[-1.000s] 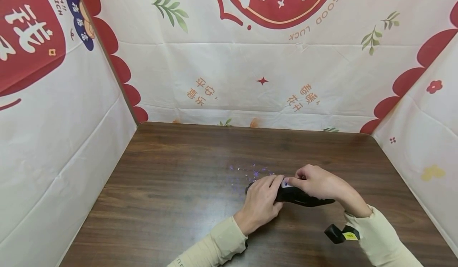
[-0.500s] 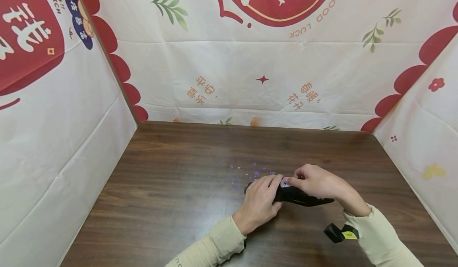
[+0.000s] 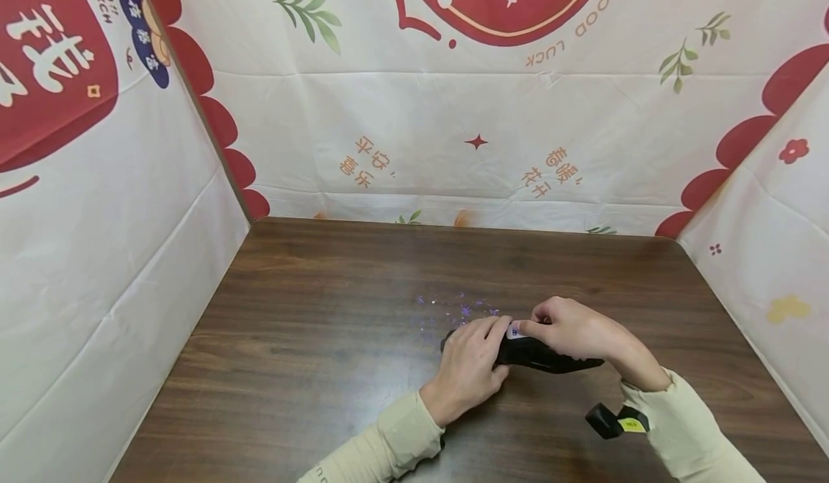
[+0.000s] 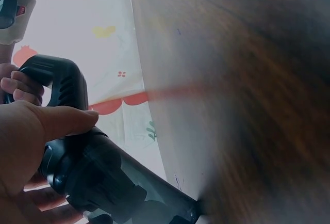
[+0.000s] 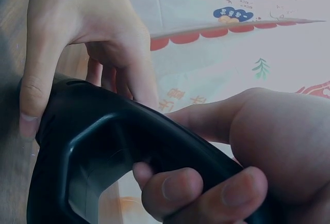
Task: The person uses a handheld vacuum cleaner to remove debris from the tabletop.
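A black handheld vacuum cleaner (image 3: 540,359) lies across the front middle of the table in the head view. My right hand (image 3: 573,330) grips its looped handle (image 5: 154,126), the thumb near a pale label on top. Around the front body my left hand (image 3: 468,366) holds on, its thumb over the top in the left wrist view. There the smoky see-through dust cup (image 4: 149,193) slants down, its nozzle end right at the tabletop. Small purple and white bits (image 3: 465,312) are scattered just beyond the left hand; part of the vacuum's front is hidden under that hand.
The brown wooden table (image 3: 311,310) is bordered at the back and both sides by printed white cloth (image 3: 414,109). A black device with a yellow label (image 3: 618,422) is strapped to the right wrist, just over the tabletop.
Both hands keep the same hold on the vacuum cleaner, and the scattered bits look the same. Only the head view has shifted very slightly.
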Tool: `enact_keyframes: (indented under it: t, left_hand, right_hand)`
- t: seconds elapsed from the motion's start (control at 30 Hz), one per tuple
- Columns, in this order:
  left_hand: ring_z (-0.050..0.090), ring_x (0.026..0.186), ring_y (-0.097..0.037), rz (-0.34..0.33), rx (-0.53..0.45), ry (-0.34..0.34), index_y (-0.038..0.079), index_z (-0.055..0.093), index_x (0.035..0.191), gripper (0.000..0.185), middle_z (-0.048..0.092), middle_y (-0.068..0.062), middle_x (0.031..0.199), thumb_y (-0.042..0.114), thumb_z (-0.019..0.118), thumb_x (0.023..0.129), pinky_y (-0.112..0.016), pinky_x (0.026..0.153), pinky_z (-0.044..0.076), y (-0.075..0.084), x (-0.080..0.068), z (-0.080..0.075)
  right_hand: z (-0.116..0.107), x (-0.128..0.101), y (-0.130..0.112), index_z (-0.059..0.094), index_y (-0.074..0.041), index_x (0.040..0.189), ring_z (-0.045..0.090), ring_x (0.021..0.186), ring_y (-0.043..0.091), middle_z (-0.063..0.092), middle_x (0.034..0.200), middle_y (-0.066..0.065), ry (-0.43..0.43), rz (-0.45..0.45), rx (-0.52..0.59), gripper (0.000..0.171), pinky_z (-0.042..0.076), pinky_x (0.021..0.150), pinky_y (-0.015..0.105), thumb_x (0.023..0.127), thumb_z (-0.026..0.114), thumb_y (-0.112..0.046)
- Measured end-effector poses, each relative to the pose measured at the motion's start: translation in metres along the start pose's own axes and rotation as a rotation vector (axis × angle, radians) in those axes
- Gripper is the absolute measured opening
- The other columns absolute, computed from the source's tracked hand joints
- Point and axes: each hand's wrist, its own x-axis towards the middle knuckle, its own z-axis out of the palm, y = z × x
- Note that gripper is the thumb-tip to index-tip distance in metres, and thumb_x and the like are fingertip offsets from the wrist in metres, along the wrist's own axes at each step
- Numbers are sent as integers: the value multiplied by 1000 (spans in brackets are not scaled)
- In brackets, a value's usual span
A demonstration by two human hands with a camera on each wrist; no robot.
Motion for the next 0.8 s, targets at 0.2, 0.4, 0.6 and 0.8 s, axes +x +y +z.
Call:
enact_keyframes:
  t: [0.2,0.4,0.6,0.8]
  left_hand:
    - [66,107,-14,2,10,5,12,58,129,69,67,1,118,33,87,70,-27,90,55,-1,0,1]
    - [66,107,-14,-2,17,6,12,58,128,69,67,0,117,31,87,69,-28,92,54,-3,0,1]
    - [66,108,-15,-6,15,7,11,58,128,69,67,-1,117,29,87,67,-29,96,53,-6,-1,1]
    - [66,108,-16,-8,18,12,10,59,128,70,67,-1,117,28,87,67,-29,95,53,-7,0,2]
  right_hand:
    - [0,1,0,59,-9,69,42,47,8,41,55,-7,-8,-1,5,41,35,43,22,100,56,-36]
    - [2,3,1,59,-9,68,44,47,9,44,54,-7,3,-9,11,43,36,43,23,99,56,-39]
    - [5,6,0,58,-9,68,44,47,9,46,54,-6,18,-3,20,44,36,43,24,99,56,-40]
    - [6,8,1,58,-9,68,44,45,9,45,53,-6,16,4,29,43,36,42,23,100,56,-37]
